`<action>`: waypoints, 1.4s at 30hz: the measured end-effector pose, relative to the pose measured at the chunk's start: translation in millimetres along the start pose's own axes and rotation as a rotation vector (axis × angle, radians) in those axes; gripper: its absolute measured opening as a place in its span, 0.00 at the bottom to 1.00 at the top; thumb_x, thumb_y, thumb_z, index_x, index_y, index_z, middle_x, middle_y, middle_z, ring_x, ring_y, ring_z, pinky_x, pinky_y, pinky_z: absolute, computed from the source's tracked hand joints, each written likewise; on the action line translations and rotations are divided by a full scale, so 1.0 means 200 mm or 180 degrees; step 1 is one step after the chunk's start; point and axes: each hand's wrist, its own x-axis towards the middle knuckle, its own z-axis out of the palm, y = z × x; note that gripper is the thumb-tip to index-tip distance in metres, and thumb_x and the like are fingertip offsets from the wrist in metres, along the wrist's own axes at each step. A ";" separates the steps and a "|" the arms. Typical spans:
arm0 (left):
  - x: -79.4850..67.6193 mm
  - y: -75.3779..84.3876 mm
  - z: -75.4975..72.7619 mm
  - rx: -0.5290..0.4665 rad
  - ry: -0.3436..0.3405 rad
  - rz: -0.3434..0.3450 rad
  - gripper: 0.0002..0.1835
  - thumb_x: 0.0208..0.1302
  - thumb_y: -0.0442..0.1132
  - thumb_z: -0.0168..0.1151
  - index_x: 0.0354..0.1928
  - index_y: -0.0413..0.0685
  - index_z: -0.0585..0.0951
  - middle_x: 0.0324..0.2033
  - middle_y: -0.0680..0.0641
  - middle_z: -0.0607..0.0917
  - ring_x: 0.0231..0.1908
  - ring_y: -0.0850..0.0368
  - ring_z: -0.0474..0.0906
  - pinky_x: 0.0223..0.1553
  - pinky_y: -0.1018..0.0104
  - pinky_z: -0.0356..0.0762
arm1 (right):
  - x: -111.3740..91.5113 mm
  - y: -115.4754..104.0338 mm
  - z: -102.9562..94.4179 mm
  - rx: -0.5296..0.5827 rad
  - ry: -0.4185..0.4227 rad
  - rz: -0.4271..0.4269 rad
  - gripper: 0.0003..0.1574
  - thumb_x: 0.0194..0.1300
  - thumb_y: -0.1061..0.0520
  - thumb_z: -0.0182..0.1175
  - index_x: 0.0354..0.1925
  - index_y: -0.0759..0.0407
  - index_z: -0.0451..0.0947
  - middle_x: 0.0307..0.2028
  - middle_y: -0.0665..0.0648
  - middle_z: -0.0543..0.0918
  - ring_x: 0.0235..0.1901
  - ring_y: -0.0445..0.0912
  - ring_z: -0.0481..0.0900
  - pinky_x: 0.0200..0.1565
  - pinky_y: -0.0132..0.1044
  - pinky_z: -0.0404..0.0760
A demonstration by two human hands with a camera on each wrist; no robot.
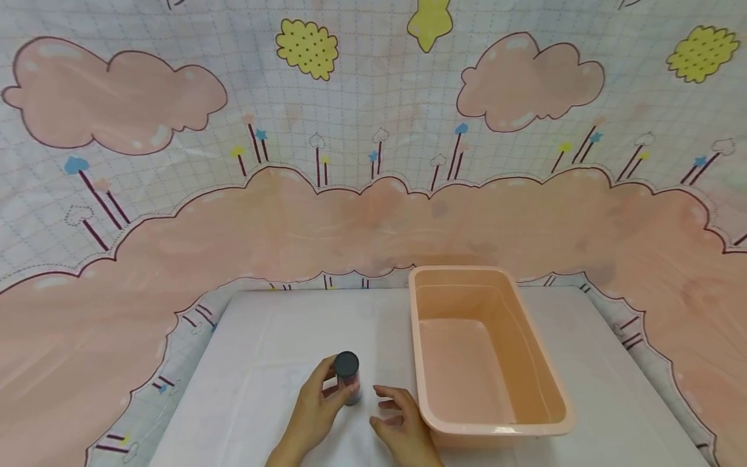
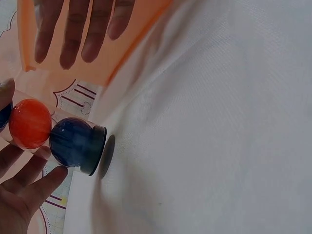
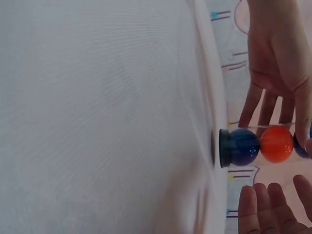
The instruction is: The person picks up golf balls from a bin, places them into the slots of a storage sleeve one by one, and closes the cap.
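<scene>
Head view: left hand point(image 1: 312, 412) is gripping the ball tube point(image 1: 348, 379) upright, steadying it; right hand point(image 1: 399, 425) is hovering open at three o'clock, beside the basin point(image 1: 548, 389).

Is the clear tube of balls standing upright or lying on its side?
Upright. The tube stands on its dark cap on the white table, held by the left hand; the blue ball sits lowest, the orange ball above it.

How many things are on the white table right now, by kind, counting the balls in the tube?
Clear plastic tube with dark caps, gripped by the left hand: 1
Dark blue balls inside it: 2, one only partly seen at the edge of the left wrist view
Orange ball inside it: 1
Peach plastic rectangular tub, beside the open right hand: 1
Total: 5
</scene>
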 end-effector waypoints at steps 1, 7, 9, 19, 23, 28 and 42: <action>0.01 0.00 0.00 0.0007 0.0006 0.0010 0.27 0.61 0.47 0.76 0.61 0.73 0.77 0.53 0.64 0.84 0.59 0.51 0.82 0.55 0.61 0.86 | 0.00 0.00 0.00 -0.0008 -0.0020 0.0018 0.30 0.64 0.59 0.70 0.64 0.59 0.77 0.62 0.61 0.78 0.55 0.54 0.78 0.49 0.35 0.82; 0.03 0.00 0.01 0.0002 0.0009 -0.0005 0.26 0.62 0.48 0.76 0.61 0.72 0.77 0.54 0.62 0.84 0.60 0.49 0.81 0.55 0.60 0.86 | -0.01 0.01 0.00 0.0018 -0.0071 0.0046 0.29 0.62 0.60 0.70 0.61 0.59 0.79 0.59 0.61 0.78 0.53 0.51 0.78 0.47 0.31 0.82; 0.04 0.00 0.01 -0.0021 0.0002 -0.0017 0.26 0.62 0.48 0.76 0.61 0.71 0.77 0.54 0.62 0.84 0.61 0.48 0.81 0.56 0.61 0.85 | -0.01 0.01 0.00 0.0017 -0.0069 0.0029 0.28 0.62 0.60 0.71 0.60 0.59 0.79 0.58 0.61 0.79 0.52 0.51 0.79 0.46 0.31 0.82; 0.08 -0.02 0.01 -0.0087 0.0012 -0.0018 0.25 0.62 0.46 0.76 0.60 0.69 0.78 0.55 0.59 0.83 0.60 0.46 0.81 0.55 0.63 0.85 | -0.01 0.02 0.02 -0.0080 -0.0054 -0.0064 0.25 0.61 0.59 0.71 0.56 0.59 0.81 0.54 0.60 0.80 0.48 0.49 0.82 0.42 0.30 0.83; 0.10 -0.03 0.01 -0.0041 0.0030 0.0004 0.26 0.62 0.48 0.75 0.61 0.67 0.77 0.56 0.57 0.83 0.60 0.44 0.81 0.54 0.62 0.86 | 0.00 0.01 0.02 -0.0092 -0.0052 -0.0106 0.23 0.61 0.60 0.71 0.55 0.59 0.82 0.54 0.61 0.80 0.47 0.49 0.82 0.41 0.30 0.83; 0.11 -0.02 0.01 -0.0038 -0.0006 0.0000 0.28 0.62 0.47 0.75 0.63 0.65 0.76 0.59 0.55 0.82 0.61 0.43 0.80 0.55 0.58 0.86 | 0.00 0.01 0.02 -0.0088 -0.0034 -0.0170 0.23 0.61 0.60 0.71 0.55 0.60 0.82 0.53 0.61 0.81 0.46 0.48 0.82 0.41 0.30 0.83; 0.02 0.02 -0.04 0.0157 0.0113 -0.0088 0.37 0.56 0.49 0.80 0.67 0.63 0.74 0.61 0.54 0.79 0.59 0.47 0.80 0.55 0.50 0.84 | 0.00 -0.04 0.01 0.0027 -0.0041 -0.0185 0.25 0.63 0.59 0.70 0.59 0.59 0.81 0.56 0.61 0.81 0.49 0.48 0.81 0.44 0.31 0.83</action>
